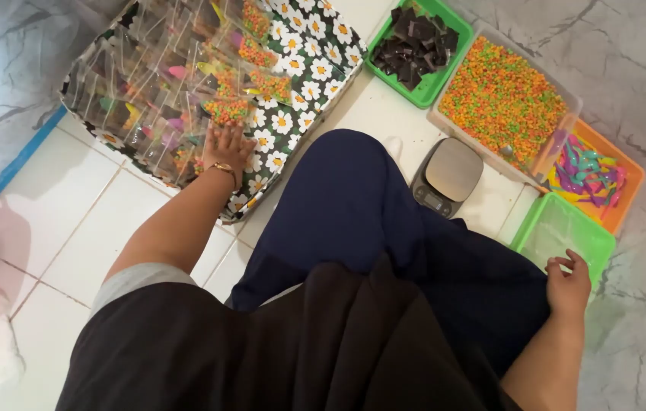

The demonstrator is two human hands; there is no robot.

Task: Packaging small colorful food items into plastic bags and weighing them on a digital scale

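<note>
My left hand (225, 144) lies flat, fingers spread, on the clear filled packets (155, 91) stacked in the daisy-print box (304, 76) at my left; it presses down on them and grips nothing, the palm resting on a packet that shows coloured sprinkles inside. The box looks largely full: rows of sealed packets, each with what seems to be sprinkles, a dark piece and a small spoon, though the glare on the plastic makes the contents hard to tell one by one. So a good share of the packing appears done. Moving right past my knee, the small digital scale (447, 175) sits on the white tile floor (71, 213) with nothing on its plate. Behind it, the green tray of dark chocolate pieces (414, 46) and the clear tub of coloured sprinkles (502, 99) both hold plenty, and the orange tray of plastic spoons (593, 175) is well stocked too, so I judge there is much left to pack. At the far right my right hand (569, 281) hovers half curled at the rim of the green tray (563, 228) nearest me, fingers loosely bent and holding nothing.
</note>
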